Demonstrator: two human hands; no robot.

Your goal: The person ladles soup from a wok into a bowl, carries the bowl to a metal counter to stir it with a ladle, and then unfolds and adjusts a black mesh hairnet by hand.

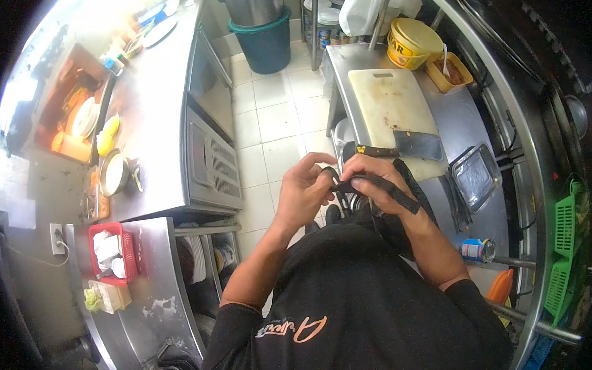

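In front of my body, both hands are close together on a black strap [393, 192]. My left hand [304, 190] has its fingers curled and pinched on a thin part of the strap. My right hand [380, 180] grips the wider band, whose end hangs over toward the wrist. Just beyond my right hand, a cleaver [418, 145] lies across a worn white cutting board [393, 106], its dark handle pointing left.
A yellow bucket [414, 41], a food tub [449, 72] and a metal tray [475, 175] stand on the right counter [470, 119]. At left, a steel counter [155, 125] holds a bowl [114, 173]; a red basket [111, 253] sits nearer. A dark green bin [262, 49] stands on the floor.
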